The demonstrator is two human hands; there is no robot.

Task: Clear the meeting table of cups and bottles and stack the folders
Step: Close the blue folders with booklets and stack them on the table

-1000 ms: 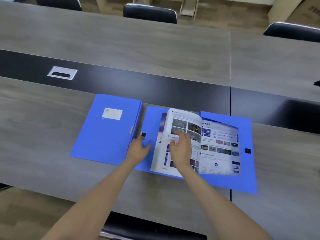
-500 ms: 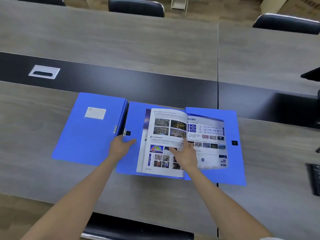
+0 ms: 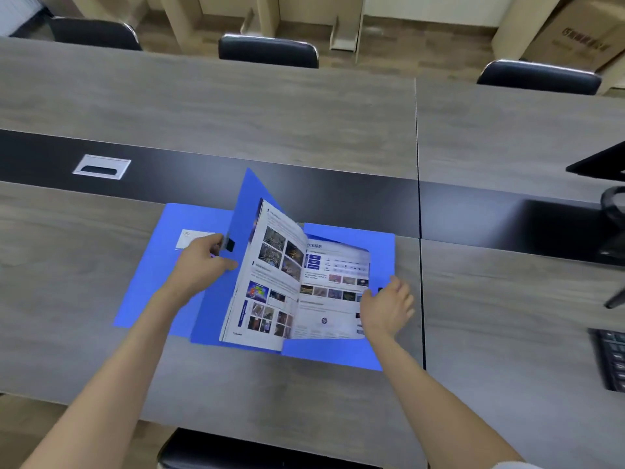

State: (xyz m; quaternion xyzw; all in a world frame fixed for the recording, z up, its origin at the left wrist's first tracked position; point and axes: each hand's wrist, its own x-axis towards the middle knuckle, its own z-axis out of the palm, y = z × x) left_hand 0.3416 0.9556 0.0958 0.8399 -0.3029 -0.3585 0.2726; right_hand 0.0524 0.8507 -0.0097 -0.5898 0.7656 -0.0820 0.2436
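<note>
An open blue folder [image 3: 338,355] lies on the grey table with a printed brochure [image 3: 304,286] inside it. Its left cover [image 3: 245,204] stands raised, nearly upright, and the brochure's left page leans up with it. My left hand [image 3: 203,265] grips the edge of that raised cover near its black clasp. A closed blue folder [image 3: 152,282] with a white label lies flat just to the left, partly hidden by my left hand. My right hand [image 3: 387,308] rests with fingers spread on the right edge of the open folder, by the brochure's right page.
A silver cable grommet [image 3: 101,166] sits in the table's dark centre strip. A monitor base [image 3: 612,211] and a black keyboard [image 3: 612,360] are at the right edge. Black chairs [image 3: 269,52] line the far side, one chair [image 3: 236,451] is under the near edge.
My left hand took hold of the open folder's left cover and swung it up from flat to nearly upright. My right hand moved off the brochure's middle to the folder's right edge.
</note>
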